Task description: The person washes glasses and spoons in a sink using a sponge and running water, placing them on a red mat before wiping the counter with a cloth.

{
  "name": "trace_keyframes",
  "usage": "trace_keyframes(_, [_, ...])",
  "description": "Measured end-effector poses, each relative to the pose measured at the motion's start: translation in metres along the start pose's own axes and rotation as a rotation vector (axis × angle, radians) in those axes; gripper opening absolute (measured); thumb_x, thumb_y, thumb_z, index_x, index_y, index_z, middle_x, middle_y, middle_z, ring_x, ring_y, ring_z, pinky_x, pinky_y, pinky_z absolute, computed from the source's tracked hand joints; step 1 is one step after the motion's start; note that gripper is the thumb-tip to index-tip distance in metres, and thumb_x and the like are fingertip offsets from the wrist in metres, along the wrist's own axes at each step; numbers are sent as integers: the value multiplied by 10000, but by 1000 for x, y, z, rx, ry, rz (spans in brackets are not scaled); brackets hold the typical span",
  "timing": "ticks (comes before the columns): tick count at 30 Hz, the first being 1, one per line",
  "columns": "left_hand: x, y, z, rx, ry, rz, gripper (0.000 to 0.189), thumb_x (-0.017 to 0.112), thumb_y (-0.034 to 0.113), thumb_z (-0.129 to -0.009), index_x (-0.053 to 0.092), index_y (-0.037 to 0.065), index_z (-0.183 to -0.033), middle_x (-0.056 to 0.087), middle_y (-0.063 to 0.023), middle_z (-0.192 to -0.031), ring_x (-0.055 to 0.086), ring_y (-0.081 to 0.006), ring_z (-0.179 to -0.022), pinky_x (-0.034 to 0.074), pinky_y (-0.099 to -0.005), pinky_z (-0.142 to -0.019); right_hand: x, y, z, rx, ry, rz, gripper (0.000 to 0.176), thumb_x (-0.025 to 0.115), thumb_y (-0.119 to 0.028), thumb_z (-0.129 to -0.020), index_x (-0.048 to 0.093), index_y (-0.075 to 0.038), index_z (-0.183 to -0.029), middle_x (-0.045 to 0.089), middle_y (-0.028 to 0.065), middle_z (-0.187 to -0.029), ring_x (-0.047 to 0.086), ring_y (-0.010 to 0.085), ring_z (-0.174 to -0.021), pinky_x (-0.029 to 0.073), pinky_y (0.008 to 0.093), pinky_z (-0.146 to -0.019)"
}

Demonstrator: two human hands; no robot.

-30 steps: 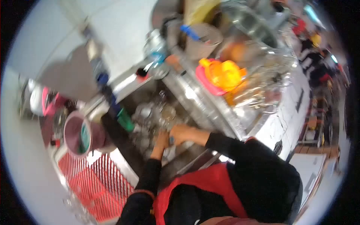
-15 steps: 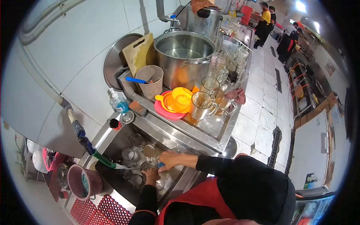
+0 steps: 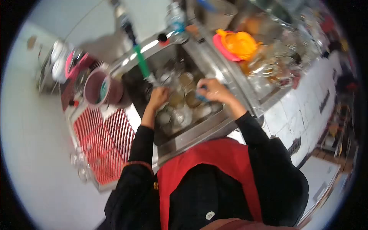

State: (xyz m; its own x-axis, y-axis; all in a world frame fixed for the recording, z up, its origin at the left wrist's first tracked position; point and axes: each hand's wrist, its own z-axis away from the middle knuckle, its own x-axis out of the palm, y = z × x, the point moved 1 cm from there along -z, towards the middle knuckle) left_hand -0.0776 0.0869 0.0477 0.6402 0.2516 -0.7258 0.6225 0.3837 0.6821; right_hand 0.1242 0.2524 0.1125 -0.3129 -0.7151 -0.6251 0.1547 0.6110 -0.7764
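Over the metal sink (image 3: 180, 143), my left hand (image 3: 158, 96) is closed at the left of the glass mugs, beside the water from the green hose (image 3: 142, 61); what it holds, if anything, is blurred. My right hand (image 3: 214, 90) grips a blue sponge (image 3: 202, 94) above the right side of the sink. Several glass mugs (image 3: 176, 98) stand or lie in the basin between and below my hands, some with cloudy liquid inside.
Left of the sink are a pink bucket (image 3: 113, 90) and a red mat (image 3: 101, 142) with glasses (image 3: 82, 168) at its edge. Orange strainers (image 3: 240, 45) and many glass mugs (image 3: 281, 67) crowd the counter at the upper right. A soap bottle (image 3: 176, 19) stands behind the sink.
The view has swung down and left over the sink. My hands, close together before, are now apart, with the blue sponge still in my right hand.
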Motion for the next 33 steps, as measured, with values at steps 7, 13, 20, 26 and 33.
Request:
trace_keyframes(7, [-69, 12, 9, -396, 383, 689, 272, 529, 265, -777, 596, 2, -753, 448, 11, -513, 415, -80, -432, 337, -243, -383, 2, -12, -18, 59, 66, -27, 289, 641, -329, -703, 586, -48, -742, 582, 127, -640, 572, 244, -607, 425, 323, -584])
trace_keyframes(13, [-100, 39, -5, -103, 107, 437, 309, 593, 272, -730, 608, -30, -791, 514, -36, -531, 487, -122, -483, 378, -254, -456, 12, 12, -35, 500, 155, -784, 244, 542, -261, -799, 559, -22, -841, 557, 31, -751, 526, 109, -666, 418, 244, -568])
trace_keyframes(20, [-39, 74, -31, -38, -94, -516, 318, 622, 267, -677, 604, -8, -836, 594, -192, -857, 595, -277, -811, 475, -369, -671, 25, 31, -60, 326, -18, -794, 192, 482, -144, -712, 559, -9, -823, 497, 25, -710, 454, 109, -667, 376, 230, -601])
trace_keyframes(26, [-13, 84, -20, -64, -155, -670, 177, 532, 160, -711, 633, 50, -806, 608, -170, -847, 606, -262, -790, 482, -360, -661, 88, 53, -78, 609, -27, -689, 147, 527, -89, -753, 592, -41, -875, 580, 48, -808, 516, 141, -753, 402, 268, -649])
trace_keyframes(33, [-55, 54, 5, -5, -11, 5, 170, 584, 172, -707, 635, 13, -740, 582, -183, -686, 600, -287, -660, 459, -356, -595, 123, -28, -44, 395, -478, -402, 245, 445, -120, -799, 530, -74, -1024, 571, 102, -856, 526, 166, -809, 426, 334, -716])
